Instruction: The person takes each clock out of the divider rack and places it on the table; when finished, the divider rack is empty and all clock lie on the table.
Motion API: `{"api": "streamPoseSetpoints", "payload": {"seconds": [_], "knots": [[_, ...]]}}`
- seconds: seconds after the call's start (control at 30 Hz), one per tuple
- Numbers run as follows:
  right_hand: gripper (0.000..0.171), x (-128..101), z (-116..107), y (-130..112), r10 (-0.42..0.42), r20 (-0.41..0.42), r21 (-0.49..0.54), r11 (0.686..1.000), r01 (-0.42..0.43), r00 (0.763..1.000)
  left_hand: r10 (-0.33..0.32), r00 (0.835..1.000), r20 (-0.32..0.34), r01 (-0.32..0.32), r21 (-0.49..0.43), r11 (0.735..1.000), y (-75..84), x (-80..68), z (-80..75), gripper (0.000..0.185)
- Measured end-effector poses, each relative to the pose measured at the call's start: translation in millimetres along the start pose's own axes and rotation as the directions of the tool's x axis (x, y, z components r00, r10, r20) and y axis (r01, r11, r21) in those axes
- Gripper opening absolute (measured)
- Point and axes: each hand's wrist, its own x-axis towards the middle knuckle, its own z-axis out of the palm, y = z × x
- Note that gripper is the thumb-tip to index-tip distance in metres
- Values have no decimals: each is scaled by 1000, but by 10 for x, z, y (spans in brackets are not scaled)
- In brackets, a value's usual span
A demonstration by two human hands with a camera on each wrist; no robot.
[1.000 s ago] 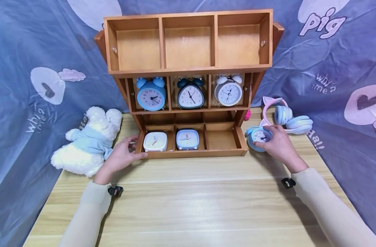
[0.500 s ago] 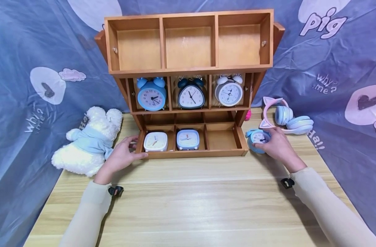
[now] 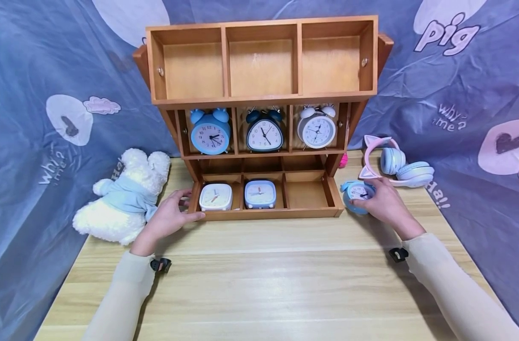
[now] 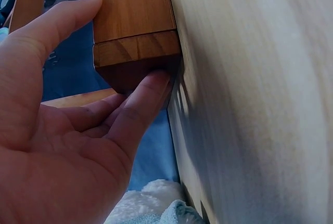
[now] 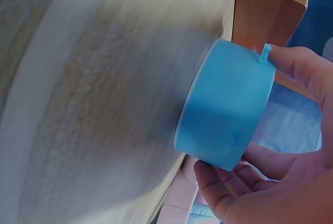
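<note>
Backdrop cloth (image 3: pixel 12 118), blue-grey with pale patches and lettering such as "pig", covers the rear and both sides. Wood-grain table (image 3: pixel 263 284) in front of it. Wooden rack (image 3: pixel 268 100) stands toward the back, three tiers, three compartments each. Pale sleeves (image 3: pixel 119 293) reach in from the near side. White plush toy (image 3: pixel 127 194) in light-blue top lies left of the rack. Cat-ear headphones (image 3: pixel 415 174), pink band, bluish cups, lie to the right, beyond the right hand.

Left hand (image 3: pixel 170 218): gripping the rack's bottom tier at its left end, thumb on the front rail, fingers against the end face. Right hand (image 3: pixel 385 203): gripping light-blue clock (image 3: pixel 355 192) between thumb and fingers.

Middle tier, left to right, one per compartment, upright: blue twin-bell clock (image 3: pixel 210 137), dark rounded-triangle clock (image 3: pixel 265 135), white twin-bell clock (image 3: pixel 317 131). Bottom tier: white squarish clock (image 3: pixel 216 197) in left compartment, blue squarish clock (image 3: pixel 260 193) in middle one.

Gripped clock is outside the compartments, just beside the rack's right end, dial visible from the head; can't tell if it touches the table. Smallest: bright pink object (image 3: pixel 343 160), partly hidden by rack's right support.
</note>
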Motion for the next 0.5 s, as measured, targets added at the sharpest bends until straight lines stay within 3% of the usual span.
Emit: {"api": "streamPoseSetpoints", "payload": {"seconds": [0.5], "knots": [[89,-7,-1,6,-25,-29,-1,1000,25,999,-2,1000,5,2,-4,1000,-5,0,0,98]]}}
